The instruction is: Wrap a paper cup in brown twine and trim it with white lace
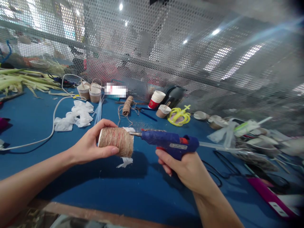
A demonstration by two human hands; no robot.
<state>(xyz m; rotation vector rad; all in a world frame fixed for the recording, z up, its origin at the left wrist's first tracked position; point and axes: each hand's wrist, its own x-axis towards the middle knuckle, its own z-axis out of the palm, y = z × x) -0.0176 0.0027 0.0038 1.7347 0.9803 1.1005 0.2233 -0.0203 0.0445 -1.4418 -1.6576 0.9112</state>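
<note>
My left hand (92, 144) is wrapped round a paper cup wound with twine (122, 139), lying sideways above the table; the white end of the cup shows at its left. In my right hand (182, 166) is a blue hot glue gun (161, 140), its metal nozzle at the upper right edge of the twine-covered cup. A clear glue stick (213, 145) sticks out of the gun's back. White tissue (125, 162) lies on the table behind and under the cup. Beyond it rests a roll of twine (127, 106) with loose strands.
Crumpled white tissues (76, 116) and clear glue sticks (99, 110) lie left of the twine roll. Twine-wrapped cups (95, 92), paper cups (156, 99) and a yellow crown (179, 116) stand along the perforated metal screen (133, 47). A magenta power strip (268, 194) and clutter occupy the right.
</note>
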